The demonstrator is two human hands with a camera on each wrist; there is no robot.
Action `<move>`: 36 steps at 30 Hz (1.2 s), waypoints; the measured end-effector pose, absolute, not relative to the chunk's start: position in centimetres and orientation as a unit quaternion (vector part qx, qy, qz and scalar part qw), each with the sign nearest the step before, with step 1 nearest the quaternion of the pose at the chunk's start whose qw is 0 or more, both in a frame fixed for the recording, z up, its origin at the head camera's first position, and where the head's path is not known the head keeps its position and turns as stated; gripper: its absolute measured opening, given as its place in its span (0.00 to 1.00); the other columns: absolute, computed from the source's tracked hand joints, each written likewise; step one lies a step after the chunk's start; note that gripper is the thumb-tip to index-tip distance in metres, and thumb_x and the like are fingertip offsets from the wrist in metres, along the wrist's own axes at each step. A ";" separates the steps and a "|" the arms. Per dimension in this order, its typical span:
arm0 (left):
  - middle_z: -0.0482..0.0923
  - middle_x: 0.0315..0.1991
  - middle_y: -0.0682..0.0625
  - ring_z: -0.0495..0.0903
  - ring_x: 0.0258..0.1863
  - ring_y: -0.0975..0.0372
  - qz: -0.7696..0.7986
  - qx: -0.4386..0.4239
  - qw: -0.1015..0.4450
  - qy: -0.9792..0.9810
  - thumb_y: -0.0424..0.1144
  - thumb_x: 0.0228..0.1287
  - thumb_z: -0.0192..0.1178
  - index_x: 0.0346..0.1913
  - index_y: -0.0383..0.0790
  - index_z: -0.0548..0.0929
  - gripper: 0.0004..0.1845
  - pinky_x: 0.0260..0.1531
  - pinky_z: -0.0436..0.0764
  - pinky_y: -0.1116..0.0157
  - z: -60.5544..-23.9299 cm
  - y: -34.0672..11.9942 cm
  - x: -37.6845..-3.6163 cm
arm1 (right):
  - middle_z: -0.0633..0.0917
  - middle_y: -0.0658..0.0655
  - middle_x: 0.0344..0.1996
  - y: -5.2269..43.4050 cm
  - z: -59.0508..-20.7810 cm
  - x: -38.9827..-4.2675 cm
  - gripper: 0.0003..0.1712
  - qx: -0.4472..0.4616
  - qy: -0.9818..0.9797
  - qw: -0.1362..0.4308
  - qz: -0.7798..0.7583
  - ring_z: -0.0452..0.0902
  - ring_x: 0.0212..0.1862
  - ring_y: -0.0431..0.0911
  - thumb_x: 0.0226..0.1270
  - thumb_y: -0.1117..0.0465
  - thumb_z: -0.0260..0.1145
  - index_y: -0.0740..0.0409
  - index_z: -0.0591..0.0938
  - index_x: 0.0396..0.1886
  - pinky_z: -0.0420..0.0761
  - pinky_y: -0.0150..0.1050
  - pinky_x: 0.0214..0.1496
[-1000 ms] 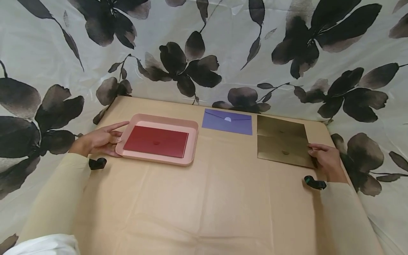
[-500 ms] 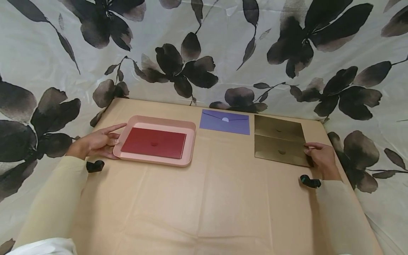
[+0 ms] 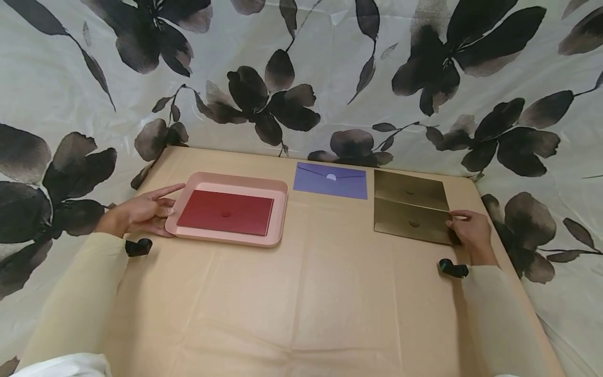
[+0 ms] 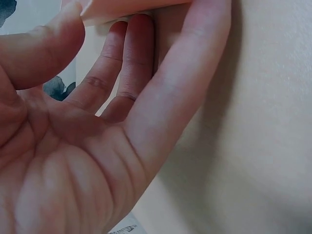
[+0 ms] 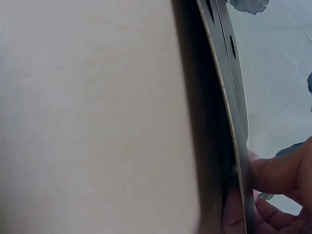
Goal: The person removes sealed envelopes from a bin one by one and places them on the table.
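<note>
My left hand [image 3: 141, 212] is at the left end of a pink tray [image 3: 280, 209]. Its thumb [image 4: 63, 41] meets the tray's edge, with fingertips reaching under the rim in the left wrist view. A dark red envelope [image 3: 226, 213] lies flat inside the tray. On the right, my right hand [image 3: 473, 233] pinches the right edge of the nearer gold envelope [image 3: 400, 228], thumb on top and fingers beneath. Another gold envelope [image 3: 407, 186] lies directly behind it. The right wrist view shows the held edge [image 5: 226, 105] raised off the table, with a dark shadow under it.
A purple envelope [image 3: 330, 180] with a pale round seal lies at the table's back edge, between the tray and the gold envelopes. A tan cover [image 3: 301, 293] spreads over the table. White floral cloth [image 3: 348, 63] hangs behind and at both sides.
The whole head view has drifted slightly left. Both hands keep their places at the tray and the gold envelope; little else differs.
</note>
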State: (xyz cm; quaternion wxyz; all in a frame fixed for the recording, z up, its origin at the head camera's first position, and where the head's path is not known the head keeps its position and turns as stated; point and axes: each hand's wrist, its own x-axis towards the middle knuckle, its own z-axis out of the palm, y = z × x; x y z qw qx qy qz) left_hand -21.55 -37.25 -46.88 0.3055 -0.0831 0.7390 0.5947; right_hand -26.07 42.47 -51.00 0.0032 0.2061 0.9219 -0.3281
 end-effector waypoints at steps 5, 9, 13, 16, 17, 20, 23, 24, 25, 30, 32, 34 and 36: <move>0.48 0.80 0.33 0.83 0.56 0.52 0.602 -0.084 0.313 0.730 0.28 0.78 0.49 0.85 0.66 0.42 0.45 0.54 0.83 0.35 -46.9 -37.3 -21.7 | 0.82 0.76 0.59 42.2 -51.2 -26.1 0.25 0.203 0.930 -0.010 -0.307 0.78 0.59 0.68 0.71 0.61 0.67 0.68 0.81 0.64 0.74 0.38 0.37; 0.50 0.79 0.35 0.83 0.55 0.53 0.603 -0.086 0.306 0.731 0.27 0.78 0.48 0.85 0.66 0.43 0.45 0.54 0.83 0.35 -46.7 -37.4 -21.7 | 0.82 0.76 0.59 42.1 -51.2 -26.5 0.24 0.208 0.933 -0.014 -0.295 0.75 0.62 0.69 0.72 0.60 0.66 0.67 0.81 0.64 0.77 0.48 0.45; 0.50 0.78 0.36 0.83 0.54 0.53 0.604 -0.087 0.305 0.731 0.26 0.77 0.48 0.85 0.66 0.43 0.45 0.54 0.83 0.35 -46.6 -37.4 -21.7 | 0.81 0.76 0.61 42.0 -51.2 -26.7 0.25 0.216 0.931 -0.008 -0.293 0.73 0.64 0.70 0.72 0.59 0.66 0.66 0.80 0.65 0.78 0.59 0.55; 0.51 0.78 0.35 0.83 0.54 0.54 0.602 -0.085 0.305 0.733 0.27 0.77 0.48 0.85 0.66 0.43 0.45 0.54 0.83 0.35 -46.5 -37.3 -21.7 | 0.80 0.77 0.62 42.1 -51.1 -26.6 0.25 0.217 0.932 -0.004 -0.289 0.73 0.63 0.70 0.73 0.59 0.66 0.67 0.80 0.65 0.78 0.60 0.55; 0.51 0.78 0.35 0.83 0.54 0.54 0.601 -0.081 0.305 0.734 0.27 0.77 0.48 0.85 0.66 0.43 0.45 0.54 0.83 0.35 -46.6 -37.3 -21.6 | 0.79 0.77 0.62 42.1 -51.1 -26.6 0.25 0.217 0.932 -0.003 -0.289 0.73 0.62 0.70 0.73 0.58 0.66 0.67 0.79 0.65 0.78 0.60 0.54; 0.51 0.78 0.34 0.83 0.54 0.54 0.601 -0.082 0.305 0.734 0.27 0.78 0.48 0.85 0.67 0.43 0.45 0.54 0.83 0.35 -46.7 -37.4 -21.6 | 0.79 0.76 0.62 42.3 -51.1 -26.5 0.26 0.220 0.932 0.002 -0.287 0.73 0.61 0.70 0.73 0.58 0.66 0.68 0.79 0.65 0.78 0.56 0.50; 0.49 0.79 0.34 0.83 0.54 0.54 0.600 -0.082 0.306 0.734 0.27 0.78 0.47 0.85 0.66 0.42 0.45 0.54 0.83 0.35 -46.8 -37.3 -21.6 | 0.79 0.76 0.61 42.5 -51.2 -26.5 0.26 0.221 0.930 0.004 -0.293 0.74 0.59 0.68 0.73 0.58 0.66 0.68 0.79 0.65 0.78 0.49 0.45; 0.49 0.79 0.34 0.83 0.54 0.54 0.601 -0.085 0.306 0.734 0.27 0.78 0.47 0.85 0.66 0.43 0.45 0.54 0.83 0.35 -46.8 -37.3 -21.7 | 0.80 0.75 0.60 42.5 -51.2 -26.4 0.26 0.222 0.929 0.003 -0.297 0.75 0.58 0.68 0.72 0.58 0.67 0.68 0.80 0.65 0.77 0.47 0.43; 0.49 0.79 0.34 0.83 0.54 0.53 0.601 -0.085 0.307 0.733 0.27 0.78 0.47 0.85 0.66 0.42 0.45 0.54 0.83 0.35 -46.9 -37.3 -21.7 | 0.80 0.75 0.59 42.6 -51.2 -26.4 0.26 0.223 0.927 0.001 -0.300 0.76 0.56 0.66 0.72 0.59 0.67 0.67 0.80 0.64 0.76 0.44 0.41; 0.46 0.80 0.32 0.82 0.56 0.53 0.596 -0.076 0.309 0.737 0.28 0.78 0.48 0.85 0.66 0.41 0.44 0.54 0.84 0.36 -46.9 -37.2 -21.7 | 0.84 0.62 0.45 43.1 -51.3 -26.3 0.24 0.237 0.915 -0.007 -0.327 0.78 0.46 0.53 0.71 0.59 0.68 0.65 0.82 0.63 0.74 0.32 0.33; 0.45 0.81 0.31 0.82 0.56 0.53 0.593 -0.073 0.309 0.740 0.29 0.79 0.49 0.85 0.66 0.41 0.45 0.54 0.84 0.36 -46.9 -37.3 -21.7 | 0.84 0.55 0.41 43.2 -51.2 -26.2 0.24 0.246 0.908 -0.009 -0.340 0.77 0.47 0.50 0.71 0.58 0.68 0.63 0.82 0.63 0.74 0.30 0.33; 0.45 0.81 0.31 0.82 0.56 0.52 0.591 -0.071 0.310 0.742 0.29 0.78 0.49 0.85 0.66 0.41 0.45 0.53 0.84 0.36 -46.9 -37.4 -21.8 | 0.82 0.49 0.39 43.2 -51.0 -26.1 0.24 0.253 0.901 -0.004 -0.353 0.76 0.50 0.50 0.72 0.57 0.66 0.61 0.82 0.64 0.74 0.31 0.36; 0.44 0.81 0.30 0.82 0.56 0.52 0.593 -0.073 0.309 0.740 0.28 0.78 0.50 0.85 0.66 0.41 0.45 0.53 0.84 0.36 -47.0 -37.4 -21.9 | 0.81 0.46 0.39 43.2 -50.7 -26.1 0.24 0.251 0.896 -0.004 -0.367 0.74 0.53 0.50 0.73 0.57 0.65 0.60 0.82 0.65 0.74 0.33 0.40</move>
